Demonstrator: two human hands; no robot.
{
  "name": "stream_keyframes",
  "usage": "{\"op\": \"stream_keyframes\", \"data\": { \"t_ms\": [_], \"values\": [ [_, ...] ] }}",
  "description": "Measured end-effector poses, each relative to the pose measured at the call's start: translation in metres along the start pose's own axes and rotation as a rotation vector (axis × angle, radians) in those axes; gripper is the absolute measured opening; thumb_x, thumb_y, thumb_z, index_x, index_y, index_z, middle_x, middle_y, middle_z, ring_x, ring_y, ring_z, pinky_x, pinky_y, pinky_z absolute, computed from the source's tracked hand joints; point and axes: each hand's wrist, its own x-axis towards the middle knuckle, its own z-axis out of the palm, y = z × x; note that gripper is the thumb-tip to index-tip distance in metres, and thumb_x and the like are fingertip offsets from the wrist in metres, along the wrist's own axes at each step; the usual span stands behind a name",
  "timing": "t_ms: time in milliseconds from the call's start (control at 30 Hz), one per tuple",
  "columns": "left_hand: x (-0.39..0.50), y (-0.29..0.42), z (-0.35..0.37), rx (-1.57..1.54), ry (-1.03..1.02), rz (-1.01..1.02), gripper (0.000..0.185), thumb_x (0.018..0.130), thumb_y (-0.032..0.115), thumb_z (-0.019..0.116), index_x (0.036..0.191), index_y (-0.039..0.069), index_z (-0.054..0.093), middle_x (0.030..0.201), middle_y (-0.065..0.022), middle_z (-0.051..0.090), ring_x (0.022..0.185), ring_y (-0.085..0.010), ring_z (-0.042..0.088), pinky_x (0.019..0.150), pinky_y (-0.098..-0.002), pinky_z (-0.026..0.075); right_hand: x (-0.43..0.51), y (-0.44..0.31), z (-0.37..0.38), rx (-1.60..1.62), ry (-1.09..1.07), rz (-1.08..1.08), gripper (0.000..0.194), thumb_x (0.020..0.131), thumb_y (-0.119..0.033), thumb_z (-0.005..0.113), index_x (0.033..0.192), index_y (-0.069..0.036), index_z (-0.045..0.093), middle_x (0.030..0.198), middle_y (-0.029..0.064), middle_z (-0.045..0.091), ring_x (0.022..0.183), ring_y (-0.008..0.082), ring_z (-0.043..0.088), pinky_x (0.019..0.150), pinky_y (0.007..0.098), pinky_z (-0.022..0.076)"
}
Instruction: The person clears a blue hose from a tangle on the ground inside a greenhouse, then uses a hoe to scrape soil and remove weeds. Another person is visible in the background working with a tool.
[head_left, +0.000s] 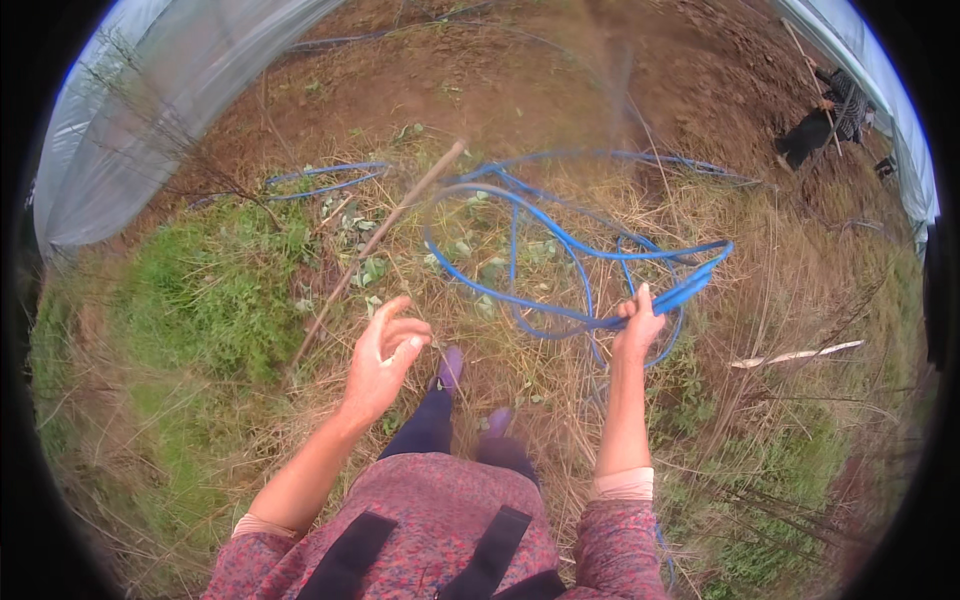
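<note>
A bundle of blue hose (684, 291) is gripped in my right hand (639, 324), right of centre, with its thumb pointing up. Loose loops spread leftward from that grip, above the grass. My left hand (388, 352) is raised left of my feet with curled, parted fingers and nothing in it; it does not touch the hose. More blue hose lies on the ground at the upper left and along the edge of the bare soil. Whether these lengths join the held loops cannot be told.
A long wooden pole (375, 244) lies slanting at left centre. Plastic sheeting (157, 112) hangs at the upper left, and more sheeting (862, 67) at the upper right. Another person (821, 124) is at the far upper right with long sticks. A pale piece of wood (799, 354) lies right.
</note>
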Motion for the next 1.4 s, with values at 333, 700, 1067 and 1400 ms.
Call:
{"op": "stream_keyframes", "data": {
  "t_ms": [333,700,1067,1400],
  "values": [
    [0.012,-0.157,-0.073,-0.013,0.090,-0.486,0.043,0.080,0.003,0.045,0.122,-0.003,0.038,0.091,-0.0152,0.061,0.074,-0.0183,0.061,0.074,-0.0329,0.048,0.028,0.045,-0.172,0.303,0.508,0.205,0.029,0.093,-0.026,0.037,0.069,-0.011,0.031,0.050,-0.0019,0.029,0.042,0.0127,0.035,0.046,0.0276,0.0379],
    [0.050,-0.229,-0.098,0.027,0.130,-0.706,0.037,0.079,-0.002,0.044,0.117,-0.004,0.043,0.088,-0.0154,0.061,0.069,-0.0181,0.061,0.062,-0.0291,0.048,0.005,0.081,-0.092,0.142,0.463,0.218,0.031,0.094,-0.028,0.041,0.068,-0.012,0.034,0.051,-0.0018,0.031,0.048,0.0135,0.037,0.055,0.0302,0.0367],
    [0.170,-0.272,-0.058,-0.150,0.073,-0.739,0.027,0.082,0.004,0.040,0.107,0.002,0.048,0.086,-0.0114,0.062,0.073,-0.0183,0.061,0.062,-0.0285,0.048,-0.007,0.056,-0.051,0.358,0.471,0.279,0.031,0.094,-0.030,0.038,0.069,-0.012,0.040,0.049,-0.0037,0.030,0.047,0.0125,0.037,0.060,0.0340,0.0388],
    [0.297,-0.347,-0.008,-0.153,0.051,-0.926,0.033,0.087,0.031,0.047,0.101,0.003,0.055,0.094,-0.0146,0.060,0.076,-0.0242,0.058,0.066,-0.0353,0.046,-0.063,0.043,-0.043,0.517,0.500,0.280,0.034,0.094,-0.028,0.036,0.064,-0.013,0.034,0.049,-0.0033,0.032,0.051,0.0129,0.040,0.061,0.0344,0.0390]
  ]
}}
